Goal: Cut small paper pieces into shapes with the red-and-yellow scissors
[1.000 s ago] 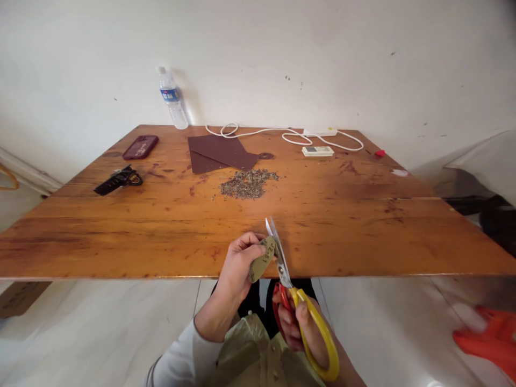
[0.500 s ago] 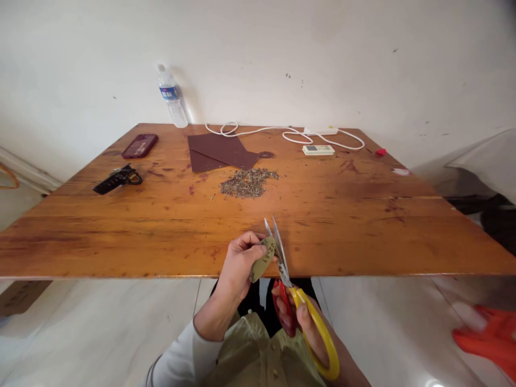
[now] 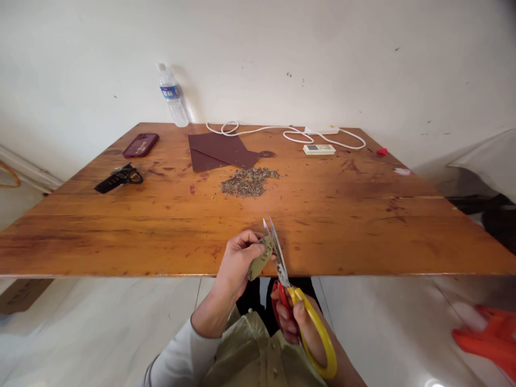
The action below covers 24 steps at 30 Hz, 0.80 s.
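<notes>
My left hand (image 3: 237, 263) pinches a small olive-tan piece of sandpaper (image 3: 260, 262) with dark printed characters on its back, above the table's front edge. My right hand (image 3: 296, 317) grips a pair of scissors (image 3: 282, 263) with one red handle and one yellow handle. The blades point away from me, slightly parted, and the piece's right edge lies against or between them. Farther up the table is a heap of small dark shreds (image 3: 248, 181). Behind the heap lie maroon sheets (image 3: 220, 150), partly overlapping.
On the wooden table (image 3: 342, 231), a maroon phone (image 3: 141, 145) and a black key bundle (image 3: 119, 178) lie at left. A plastic bottle (image 3: 173, 99) leans at the wall. A white power strip (image 3: 321, 130) with its cord and a white remote-like device (image 3: 319, 149) lie at the back.
Both hands have shifted slightly left with the piece and the scissors. The scissor handles have come a little closer together.
</notes>
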Each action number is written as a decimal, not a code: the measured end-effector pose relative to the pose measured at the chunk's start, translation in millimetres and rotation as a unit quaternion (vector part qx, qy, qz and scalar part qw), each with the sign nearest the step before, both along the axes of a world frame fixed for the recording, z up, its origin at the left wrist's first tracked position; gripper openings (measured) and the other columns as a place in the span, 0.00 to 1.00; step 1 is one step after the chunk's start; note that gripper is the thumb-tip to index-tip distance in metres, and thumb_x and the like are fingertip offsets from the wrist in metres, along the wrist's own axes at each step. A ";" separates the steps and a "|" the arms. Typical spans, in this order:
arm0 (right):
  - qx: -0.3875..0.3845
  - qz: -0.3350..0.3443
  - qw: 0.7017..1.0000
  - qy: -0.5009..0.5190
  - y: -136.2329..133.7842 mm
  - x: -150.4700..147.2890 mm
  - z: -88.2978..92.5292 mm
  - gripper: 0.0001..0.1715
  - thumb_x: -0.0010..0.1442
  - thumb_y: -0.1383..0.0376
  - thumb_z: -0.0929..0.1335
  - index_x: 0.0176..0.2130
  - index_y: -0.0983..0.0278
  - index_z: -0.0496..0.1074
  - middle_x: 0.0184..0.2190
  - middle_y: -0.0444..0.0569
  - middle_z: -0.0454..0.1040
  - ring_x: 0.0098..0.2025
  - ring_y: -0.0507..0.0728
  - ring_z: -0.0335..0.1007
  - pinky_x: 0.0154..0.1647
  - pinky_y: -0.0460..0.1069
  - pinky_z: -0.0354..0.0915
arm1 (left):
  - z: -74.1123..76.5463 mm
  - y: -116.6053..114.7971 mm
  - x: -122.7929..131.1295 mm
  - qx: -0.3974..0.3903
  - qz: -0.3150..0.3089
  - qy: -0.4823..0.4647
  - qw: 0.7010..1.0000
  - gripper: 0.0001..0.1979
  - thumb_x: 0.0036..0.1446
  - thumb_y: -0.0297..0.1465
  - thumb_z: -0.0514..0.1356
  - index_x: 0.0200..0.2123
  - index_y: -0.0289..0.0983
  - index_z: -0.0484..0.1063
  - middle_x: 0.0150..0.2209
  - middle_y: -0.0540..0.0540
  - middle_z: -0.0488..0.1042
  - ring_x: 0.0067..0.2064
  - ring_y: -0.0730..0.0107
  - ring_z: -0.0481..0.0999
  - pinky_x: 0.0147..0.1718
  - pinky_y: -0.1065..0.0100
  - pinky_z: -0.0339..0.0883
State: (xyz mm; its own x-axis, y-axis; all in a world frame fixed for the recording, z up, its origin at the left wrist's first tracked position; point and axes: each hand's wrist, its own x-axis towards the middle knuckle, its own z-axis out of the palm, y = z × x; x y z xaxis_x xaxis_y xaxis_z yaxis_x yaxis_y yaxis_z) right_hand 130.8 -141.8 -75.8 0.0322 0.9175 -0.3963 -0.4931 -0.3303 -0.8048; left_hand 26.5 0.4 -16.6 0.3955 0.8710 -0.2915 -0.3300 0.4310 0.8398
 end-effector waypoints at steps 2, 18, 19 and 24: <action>-0.006 0.001 1.000 0.006 -0.6 -1.1 -0.5 0.47 0.43 0.26 0.72 0.39 0.63 0.71 0.22 0.35 0.56 0.19 0.44 0.41 0.16 0.41 0.42 | 1.0 1.8 -1.9 -0.014 -0.008 -0.007 1.000 0.13 0.34 0.28 0.69 0.15 0.36 0.66 0.28 0.50 0.75 0.27 0.71 0.76 0.30 0.67 0.73; 0.043 0.019 0.998 -0.043 -3.2 9.0 -7.8 0.48 0.47 0.26 0.70 0.44 0.64 0.71 0.27 0.39 0.59 0.22 0.47 0.45 0.21 0.45 0.46 | 5.0 9.2 -7.5 -0.014 -0.062 0.023 0.998 0.13 0.32 0.27 0.70 0.15 0.35 0.66 0.27 0.51 0.73 0.25 0.72 0.74 0.29 0.67 0.74; 0.033 0.022 0.999 -0.035 -2.6 7.7 -7.2 0.48 0.46 0.26 0.71 0.44 0.63 0.70 0.26 0.38 0.58 0.22 0.46 0.44 0.20 0.44 0.45 | 4.8 9.8 -7.9 -0.016 -0.063 0.023 0.998 0.13 0.32 0.28 0.70 0.15 0.35 0.66 0.27 0.51 0.73 0.25 0.72 0.74 0.30 0.67 0.74; 0.009 -0.001 1.000 -0.002 -5.0 1.0 -15.9 0.45 0.48 0.27 0.70 0.40 0.63 0.70 0.22 0.34 0.53 0.20 0.45 0.39 0.17 0.41 0.41 | 4.1 11.8 -9.6 -0.018 -0.071 0.010 0.997 0.13 0.32 0.27 0.71 0.16 0.35 0.68 0.28 0.51 0.74 0.26 0.72 0.74 0.30 0.67 0.74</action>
State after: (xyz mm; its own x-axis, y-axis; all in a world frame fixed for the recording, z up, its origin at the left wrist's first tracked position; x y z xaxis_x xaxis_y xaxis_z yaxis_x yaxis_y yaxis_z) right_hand 131.8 -146.8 -91.7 0.0345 0.9248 -0.3788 -0.4909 -0.3145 -0.8125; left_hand 16.9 12.2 -12.5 0.5083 0.7955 -0.3300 -0.2476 0.5020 0.8287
